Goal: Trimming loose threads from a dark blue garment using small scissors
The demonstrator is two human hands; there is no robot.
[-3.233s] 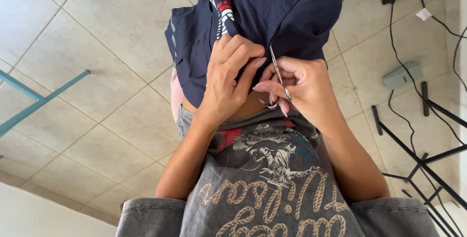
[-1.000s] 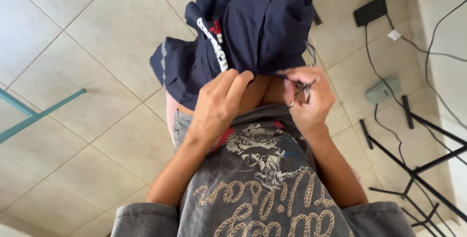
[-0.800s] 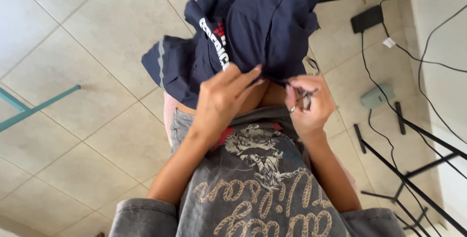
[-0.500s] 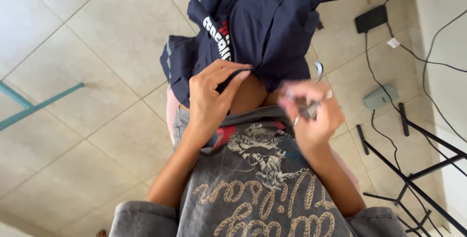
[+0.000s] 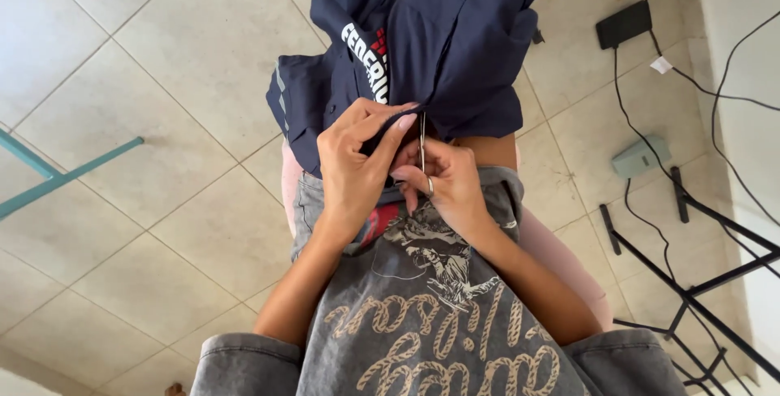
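Head view: left hand [image 5: 353,164] is pinching the navy garment [image 5: 443,38] below its white-lettered patch [image 5: 366,59]; right hand [image 5: 447,181] is gripping small metal scissors [image 5: 422,142].

Floor: pale tiles [image 5: 122,63]
Right side: black cables [image 5: 715,103], grey pedal [image 5: 642,156], black frame [image 5: 691,258]
Left edge: teal bar [image 5: 65,175]

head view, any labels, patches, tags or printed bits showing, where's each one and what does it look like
Printed patch: on the navy garment above the left hand, white block letters with a small red mark.
Shirt graphic: on the grey shirt below the right hand, dark drawing with red at its left edge.
Rope-style lettering: lower on the same shirt, tan, looping script.
Small white tag: on a black cable, upper right floor, rectangular.
No packages or screens.
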